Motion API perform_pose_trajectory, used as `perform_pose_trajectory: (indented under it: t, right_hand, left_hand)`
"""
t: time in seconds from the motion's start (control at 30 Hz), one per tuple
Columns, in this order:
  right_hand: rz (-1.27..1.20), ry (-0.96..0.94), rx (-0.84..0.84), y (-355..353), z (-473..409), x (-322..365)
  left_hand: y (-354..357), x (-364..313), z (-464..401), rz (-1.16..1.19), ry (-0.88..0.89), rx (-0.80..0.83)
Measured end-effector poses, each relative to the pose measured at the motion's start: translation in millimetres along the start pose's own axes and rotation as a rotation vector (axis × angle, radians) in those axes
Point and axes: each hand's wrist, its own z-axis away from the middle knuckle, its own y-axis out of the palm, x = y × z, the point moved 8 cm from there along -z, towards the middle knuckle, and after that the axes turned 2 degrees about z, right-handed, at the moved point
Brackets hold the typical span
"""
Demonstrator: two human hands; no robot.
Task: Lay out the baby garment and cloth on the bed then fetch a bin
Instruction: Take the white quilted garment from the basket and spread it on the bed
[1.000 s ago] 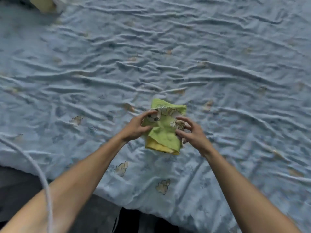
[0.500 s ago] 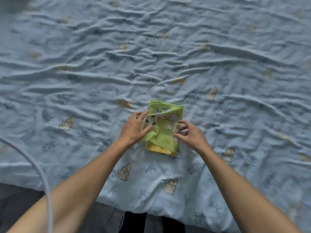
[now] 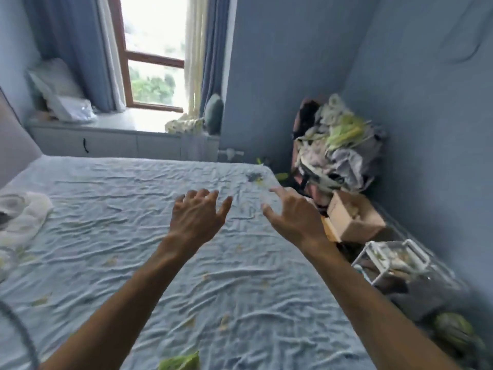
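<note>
Both my hands are raised above the bed (image 3: 240,276), which wears a wrinkled pale blue printed sheet. My left hand (image 3: 196,220) has its fingers spread and holds nothing. My right hand (image 3: 290,217) is likewise spread and holds nothing. The green cloth (image 3: 181,363) lies on the sheet at the bottom edge of the view, only its top corner showing between my forearms. A white crumpled garment (image 3: 24,217) lies at the bed's left side. A clear bin with a white frame (image 3: 394,260) stands on the floor to the right of the bed.
A pile of clothes (image 3: 336,145) sits in the right corner against the blue wall, with a cardboard box (image 3: 354,217) below it. A window (image 3: 154,54) with blue curtains and a sill cabinet are behind the bed. A headboard (image 3: 16,140) is at left.
My head has lifted from the cloth to the room. Both hands let go of the green cloth and rose above the bed with spread fingers.
</note>
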Motion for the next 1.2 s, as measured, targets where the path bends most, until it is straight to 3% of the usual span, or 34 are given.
perform_pose_trajectory:
  t: [0.1,0.27,0.43,0.6,0.7,0.93,1.2]
  right_hand:
    - [0.161,0.092,-0.193,-105.7,-0.8,-21.2]
    - [0.307,0.254,-0.326,-231.5,45.7,-98.7]
    - [0.432,0.43,-0.382,-341.0,140.5,-211.0]
    - [0.505,0.602,-0.416,-447.0,256.6,-322.3]
    - [0.562,0.708,-0.435,-500.1,326.9,-380.9]
    - [0.599,0.943,-0.456,-560.7,453.6,-500.5]
    - [0.672,1.064,-0.421,-562.8,464.9,-636.3]
  left_hand:
    - [-64.6,-75.5,-24.5,0.051,0.035,-0.022]
    - [-126.2,-200.1,-32.4,0.072,0.142,-0.065]
    - [-147.8,-339.9,-5.0,0.074,0.256,-0.063]
    - [-154.4,-524.7,52.5,0.127,0.487,-0.042]
    - [-150.4,-622.4,86.7,0.239,0.516,-0.011]
    - [-114.9,-815.2,152.1,0.352,0.718,0.092]
    - [-28.5,-939.9,131.0,0.335,0.696,0.107]
